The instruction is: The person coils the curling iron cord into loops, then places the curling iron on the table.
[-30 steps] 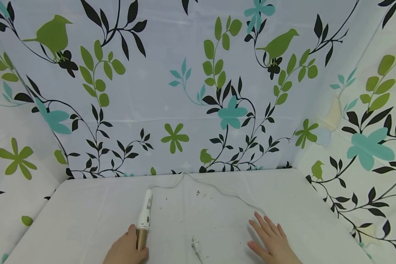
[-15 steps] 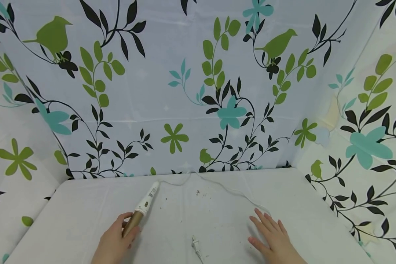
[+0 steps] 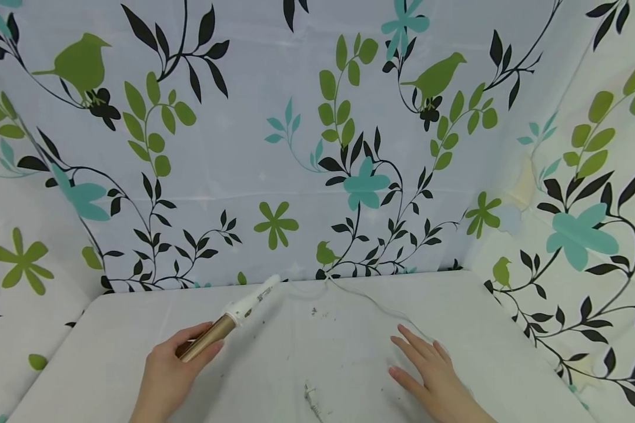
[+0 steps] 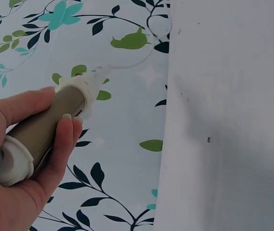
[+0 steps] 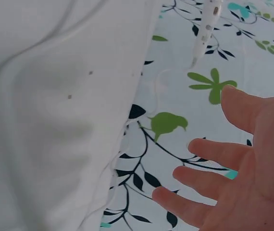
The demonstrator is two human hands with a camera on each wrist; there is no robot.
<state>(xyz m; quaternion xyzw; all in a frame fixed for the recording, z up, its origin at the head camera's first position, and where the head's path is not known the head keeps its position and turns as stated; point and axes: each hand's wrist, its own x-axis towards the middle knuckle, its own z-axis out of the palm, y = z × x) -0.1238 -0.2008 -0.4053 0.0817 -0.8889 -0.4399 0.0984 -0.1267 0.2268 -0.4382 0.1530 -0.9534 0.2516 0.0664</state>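
Note:
My left hand (image 3: 164, 367) grips a curling iron (image 3: 249, 304) by its gold barrel (image 4: 45, 122), thumb on one side and fingers on the other. The white handle with its small buttons points away, up and to the right over the back of the table. A pale cord (image 3: 383, 306) runs from the handle's end to the back edge, then forward toward the right hand. Fingers spread and holding nothing, my right hand (image 3: 431, 376) hovers over the right side of the table; the right wrist view shows its palm side (image 5: 252, 168).
A two-prong plug (image 3: 309, 395) lies near the front middle of the white table (image 3: 275, 364), its lead running out of view below. Small dark specks (image 3: 314, 311) dot the tabletop. Cloth (image 3: 233, 147) printed with birds and leaves hangs behind and at both sides.
The left hand has raised the curling iron and swung its handle end to the right and back, moving the cord. The right hand has shifted slightly left and up.

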